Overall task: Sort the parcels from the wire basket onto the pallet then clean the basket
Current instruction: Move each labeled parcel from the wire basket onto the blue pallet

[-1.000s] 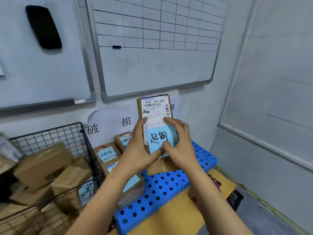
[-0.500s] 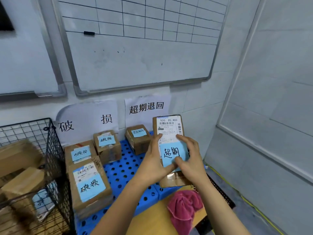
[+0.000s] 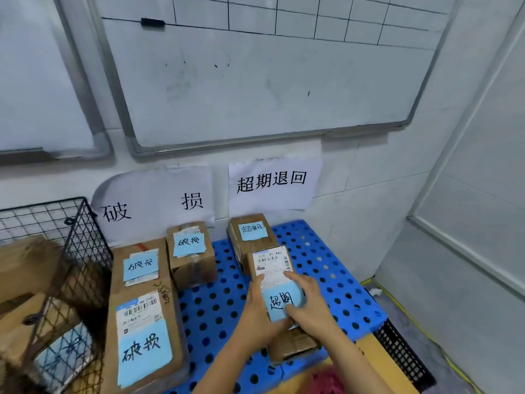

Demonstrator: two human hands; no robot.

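Pink cloth (image 3: 326, 379) at the near edge of the pallet (image 3: 326, 265), blurred; cannot tell what it lies on.

Both hands are clamped on one parcel (image 3: 271, 263), low over the pallet's right half; left hand (image 3: 255, 317) wraps the left side, thumb on top; right hand (image 3: 309, 305) holds the right side and top, fingers across a blue note (image 3: 279, 301) marked 超期; cannot tell whether the base touches the pallet yet.

Judgement: small taped cardboard box, stiff, probably light; dry card should grip well; note and shipping label are the loose parts, so hold by the side walls, not the paper.

Just behind it on the pallet, a second parcel (image 3: 251, 231) with a like note; gap looks narrow, so set down square.

On the pallet's left half, three noted 破损: large parcel (image 3: 142, 317) nearest; middle parcel (image 3: 140, 267) behind it; small parcel (image 3: 190, 251) at the back.

Wire basket (image 3: 85, 240) left of the pallet, boxes inside; sorting unfinished, cleaning not begun.

Wall behind the pallet: sign 超期退回 (image 3: 272, 182) over the right half; sign 破损 (image 3: 153, 206) over the left; whiteboard (image 3: 270, 81) above.
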